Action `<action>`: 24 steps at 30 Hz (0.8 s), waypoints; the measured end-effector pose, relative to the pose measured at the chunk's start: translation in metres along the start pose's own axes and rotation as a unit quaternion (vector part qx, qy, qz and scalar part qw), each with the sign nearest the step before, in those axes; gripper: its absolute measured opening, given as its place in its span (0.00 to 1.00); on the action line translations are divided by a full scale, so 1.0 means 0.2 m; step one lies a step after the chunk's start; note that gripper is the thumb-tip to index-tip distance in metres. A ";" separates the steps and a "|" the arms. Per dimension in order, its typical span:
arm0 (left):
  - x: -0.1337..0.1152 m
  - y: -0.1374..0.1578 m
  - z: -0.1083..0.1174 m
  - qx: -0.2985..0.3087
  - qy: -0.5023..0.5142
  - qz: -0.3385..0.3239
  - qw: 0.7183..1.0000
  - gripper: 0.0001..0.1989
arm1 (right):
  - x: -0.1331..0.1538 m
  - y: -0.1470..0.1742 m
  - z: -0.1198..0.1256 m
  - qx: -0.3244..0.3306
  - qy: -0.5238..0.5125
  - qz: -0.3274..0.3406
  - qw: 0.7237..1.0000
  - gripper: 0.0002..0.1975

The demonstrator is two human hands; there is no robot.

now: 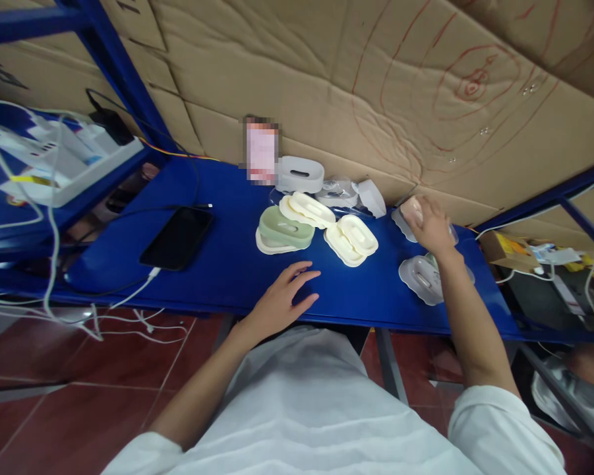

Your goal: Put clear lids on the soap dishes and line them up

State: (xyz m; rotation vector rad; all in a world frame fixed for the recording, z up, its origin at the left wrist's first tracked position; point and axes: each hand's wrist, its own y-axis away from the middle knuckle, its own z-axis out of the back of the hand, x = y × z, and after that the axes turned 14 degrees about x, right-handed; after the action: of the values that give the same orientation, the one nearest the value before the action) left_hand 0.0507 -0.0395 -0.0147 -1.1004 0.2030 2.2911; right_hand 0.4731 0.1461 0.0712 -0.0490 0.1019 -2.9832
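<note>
While nr L hand [279, 297], grn case [277, 229] lengthwise L-R

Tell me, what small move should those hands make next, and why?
Perhaps the right hand should take a firm grip on the grey dish beneath it: it is right there, though its hold is partly hidden. The left hand is open and empty by the blue table.
</note>
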 end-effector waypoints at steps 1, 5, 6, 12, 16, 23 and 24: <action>0.00 0.00 0.00 0.000 -0.004 -0.001 1.000 0.20 | 0.07 0.01 -0.01 0.018 -0.003 0.032 0.999 0.30; 0.01 0.00 -0.01 0.002 -0.016 -0.004 1.000 0.19 | 0.39 0.11 -0.11 0.111 -0.016 0.137 0.984 0.26; 0.01 0.00 -0.01 0.003 -0.017 -0.004 1.000 0.19 | 0.45 0.15 -0.14 0.121 -0.025 0.149 0.981 0.27; 0.00 -0.01 -0.01 0.007 -0.041 -0.001 0.999 0.21 | 0.58 0.37 -0.26 0.077 -0.152 0.166 0.971 0.21; -0.02 -0.01 -0.01 0.030 -0.094 -0.025 0.995 0.24 | 0.46 0.45 -0.30 0.055 -0.158 0.126 0.978 0.19; -0.01 -0.01 -0.04 0.017 -0.139 -0.010 0.990 0.23 | 0.37 0.20 -0.23 0.007 -0.113 0.047 0.993 0.26; -0.01 -0.01 -0.05 0.016 -0.141 -0.009 0.990 0.22 | 0.39 0.13 -0.22 -0.002 -0.097 0.029 0.995 0.27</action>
State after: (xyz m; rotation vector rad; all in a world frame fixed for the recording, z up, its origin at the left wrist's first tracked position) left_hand 0.0594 -0.0415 -0.0187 -0.7472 0.1181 2.3863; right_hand 0.3991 0.1113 0.0285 -0.3308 0.0838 -2.9016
